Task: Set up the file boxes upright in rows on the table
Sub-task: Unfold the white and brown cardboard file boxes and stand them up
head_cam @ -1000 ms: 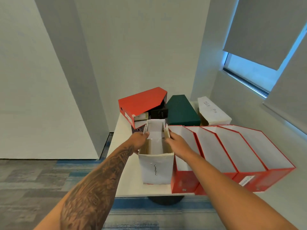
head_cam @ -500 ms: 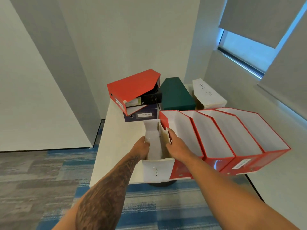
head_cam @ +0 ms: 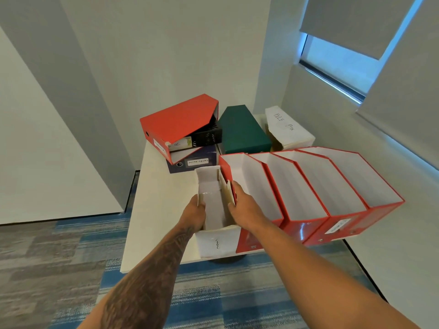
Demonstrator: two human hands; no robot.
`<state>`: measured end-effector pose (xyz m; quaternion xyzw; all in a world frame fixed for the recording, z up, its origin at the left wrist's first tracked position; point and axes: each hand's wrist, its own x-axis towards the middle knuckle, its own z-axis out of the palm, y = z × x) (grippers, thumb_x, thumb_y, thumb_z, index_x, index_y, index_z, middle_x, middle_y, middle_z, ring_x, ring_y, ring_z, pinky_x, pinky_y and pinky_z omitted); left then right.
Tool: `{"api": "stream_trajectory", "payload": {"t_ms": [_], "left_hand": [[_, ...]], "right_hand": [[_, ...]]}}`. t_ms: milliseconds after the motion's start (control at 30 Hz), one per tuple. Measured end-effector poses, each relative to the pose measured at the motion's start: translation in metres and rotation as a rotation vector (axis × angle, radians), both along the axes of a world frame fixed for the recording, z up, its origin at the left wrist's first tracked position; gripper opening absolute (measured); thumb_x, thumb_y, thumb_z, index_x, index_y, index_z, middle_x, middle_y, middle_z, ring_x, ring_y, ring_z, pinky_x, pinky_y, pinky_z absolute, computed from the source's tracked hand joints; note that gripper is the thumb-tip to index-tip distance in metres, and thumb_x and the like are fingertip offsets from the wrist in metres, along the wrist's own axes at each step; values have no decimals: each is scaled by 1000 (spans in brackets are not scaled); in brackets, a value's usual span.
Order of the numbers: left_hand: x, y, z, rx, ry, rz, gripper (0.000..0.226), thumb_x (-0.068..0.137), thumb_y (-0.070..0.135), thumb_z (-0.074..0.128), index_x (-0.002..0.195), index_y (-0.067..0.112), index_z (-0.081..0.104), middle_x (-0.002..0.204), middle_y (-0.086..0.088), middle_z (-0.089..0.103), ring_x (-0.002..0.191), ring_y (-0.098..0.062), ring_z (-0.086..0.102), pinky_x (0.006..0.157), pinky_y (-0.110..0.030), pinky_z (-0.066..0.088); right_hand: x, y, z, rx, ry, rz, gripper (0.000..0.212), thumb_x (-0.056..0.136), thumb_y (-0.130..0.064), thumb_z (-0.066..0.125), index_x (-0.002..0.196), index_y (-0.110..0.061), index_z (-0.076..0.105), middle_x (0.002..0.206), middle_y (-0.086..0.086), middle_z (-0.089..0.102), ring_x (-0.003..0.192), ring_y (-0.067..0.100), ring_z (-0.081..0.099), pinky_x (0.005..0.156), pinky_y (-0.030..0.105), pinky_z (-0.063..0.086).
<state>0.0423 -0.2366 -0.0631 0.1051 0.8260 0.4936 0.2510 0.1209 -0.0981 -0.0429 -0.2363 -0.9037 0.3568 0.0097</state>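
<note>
A white file box (head_cam: 217, 243) stands upright at the table's near edge, against a row of three upright red file boxes (head_cam: 308, 186). My left hand (head_cam: 193, 213) grips the white box's left wall. My right hand (head_cam: 244, 205) grips its right wall, fingers over the rim. At the back lie more boxes on their sides: a red box (head_cam: 178, 122) atop a black one (head_cam: 209, 136) and a dark blue one (head_cam: 190, 162), a green box (head_cam: 242, 131), and a white box (head_cam: 287, 131) with handwriting.
The white table (head_cam: 156, 186) stands in a room corner, walls behind and to the right, a window with a blind up right. Bare tabletop lies left of the white box. Blue and grey carpet covers the floor.
The white box has come down from the air onto the table's near edge beside the red row. Both hands stayed on its walls. The camera has tilted downward.
</note>
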Motion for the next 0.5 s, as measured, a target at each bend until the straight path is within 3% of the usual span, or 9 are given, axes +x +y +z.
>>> {"api": "stream_trajectory", "payload": {"t_ms": [167, 300, 367, 433, 500], "left_hand": [[-3, 1, -2, 31, -40, 44, 41, 103, 31, 50, 140, 19, 37, 135, -1, 52, 113, -22, 56, 93, -42, 52], [-8, 8, 2, -276, 384, 82, 61, 95, 45, 56, 147, 20, 34, 152, -6, 41, 135, -30, 44, 110, -52, 42], [-1, 17, 12, -321, 574, 49, 59, 95, 49, 54, 146, 24, 39, 153, -2, 43, 138, -28, 43, 114, -51, 38], [16, 30, 25, -253, 559, -12, 51, 97, 47, 54, 142, 23, 46, 147, -1, 51, 132, -26, 50, 112, -47, 40], [32, 45, 31, -175, 344, -114, 50, 99, 48, 53, 141, 21, 46, 142, 0, 56, 126, -27, 57, 107, -47, 46]], "right_hand": [[6, 2, 11, 8, 38, 29, 61, 103, -42, 53, 157, -35, 25, 157, -3, 44, 139, 27, 51, 109, 43, 45], [13, 25, 23, 146, 231, -67, 50, 101, -47, 54, 148, -34, 43, 153, -4, 48, 139, 21, 48, 109, 37, 43], [19, 48, 28, 243, 322, -177, 49, 99, -44, 59, 144, -29, 47, 150, -1, 51, 137, 22, 49, 109, 38, 44], [29, 70, 29, 291, 282, -303, 55, 97, -42, 62, 146, -23, 46, 149, 4, 51, 136, 27, 49, 109, 44, 45], [39, 88, 23, 262, 87, -368, 60, 98, -42, 60, 149, -16, 43, 150, 9, 51, 135, 32, 50, 108, 48, 45]]}}
